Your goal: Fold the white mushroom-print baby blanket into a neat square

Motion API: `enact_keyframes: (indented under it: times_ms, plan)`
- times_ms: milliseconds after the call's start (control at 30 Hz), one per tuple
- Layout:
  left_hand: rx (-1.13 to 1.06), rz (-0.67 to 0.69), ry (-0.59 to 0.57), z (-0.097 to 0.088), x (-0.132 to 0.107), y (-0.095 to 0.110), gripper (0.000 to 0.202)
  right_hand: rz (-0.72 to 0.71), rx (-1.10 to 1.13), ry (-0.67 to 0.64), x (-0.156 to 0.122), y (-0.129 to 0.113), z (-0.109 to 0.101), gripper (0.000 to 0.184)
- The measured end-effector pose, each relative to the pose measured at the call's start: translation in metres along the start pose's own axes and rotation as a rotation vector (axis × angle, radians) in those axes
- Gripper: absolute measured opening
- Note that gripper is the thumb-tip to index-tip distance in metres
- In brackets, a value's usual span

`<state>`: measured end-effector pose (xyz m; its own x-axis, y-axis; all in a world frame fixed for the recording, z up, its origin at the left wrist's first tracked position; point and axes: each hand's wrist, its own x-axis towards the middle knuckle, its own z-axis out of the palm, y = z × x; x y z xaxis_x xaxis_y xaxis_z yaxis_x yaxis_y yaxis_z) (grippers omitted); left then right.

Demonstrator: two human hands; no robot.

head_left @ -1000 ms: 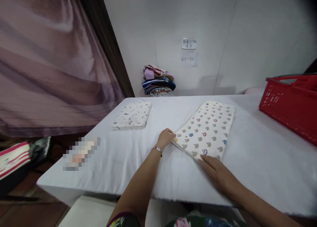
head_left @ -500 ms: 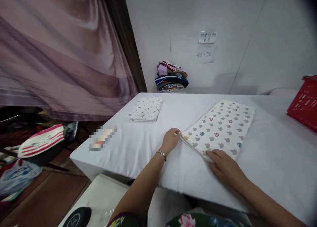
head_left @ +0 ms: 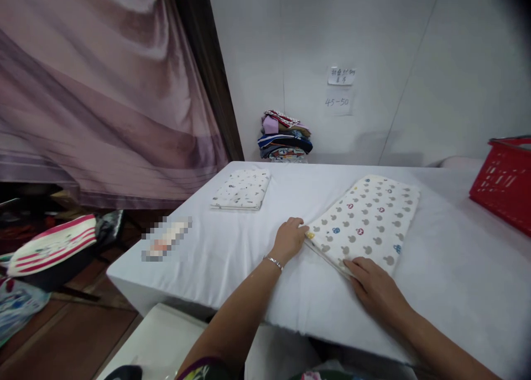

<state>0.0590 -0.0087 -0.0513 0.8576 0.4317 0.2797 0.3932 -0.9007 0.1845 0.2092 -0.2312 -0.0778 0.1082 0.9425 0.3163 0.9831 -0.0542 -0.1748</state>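
Left hand (head_left: 291, 240): fingers curled nearly closed, left corner of the white fabric cloth with grey mushroom-like prints (head_left: 369, 220) caught at the fingertips. Right hand (head_left: 375, 287): partly open, fingers laid over the cloth's near corner, thumb low by the edge; could not tell whether it gripped or only pressed.

Cloth lay between and beyond both hands, most of it to the right of the left hand, flat on the table with white fabric cover (head_left: 452, 297). More than one layer showed along the near edge that ran from hand to hand; far side was untouched.

Step in hand, judged from the pose: straightening or lining up that near edge of a partly folded cloth. Next move seemed to call for both hands keeping hold of the layers together, edge taut, so that the corners matched and no layer slid out of line.

Beyond the left hand and off to its left: a white folded fabric cloth with small dark prints (head_left: 241, 189), neat and well apart. Far right of the right hand: a red plastic basket with slotted sides (head_left: 504, 183). Straight beyond the left hand, past the table's far edge: a multicoloured pile of folded fabrics (head_left: 286, 139).
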Motion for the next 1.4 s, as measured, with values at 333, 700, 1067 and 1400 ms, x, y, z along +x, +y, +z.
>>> enact_keyframes:
  times_ms: [333,700,1067,1400]
  plan:
    - [-0.043,-0.011,-0.056,0.006,-0.007,-0.008,0.037,-0.204,0.047,0.022,-0.028,0.017,-0.009,0.049]
    - [-0.031,0.424,-0.025,0.008,-0.007,0.049,0.052,-0.322,0.028,-0.142,-0.027,0.046,-0.026,0.059]
    - [0.01,0.426,-0.033,0.006,0.012,0.028,0.034,-0.257,0.134,0.111,0.001,0.026,-0.016,0.043]
    - [0.01,0.301,-0.095,-0.016,-0.034,-0.046,0.044,-0.308,0.083,0.002,0.047,-0.077,0.026,0.03]
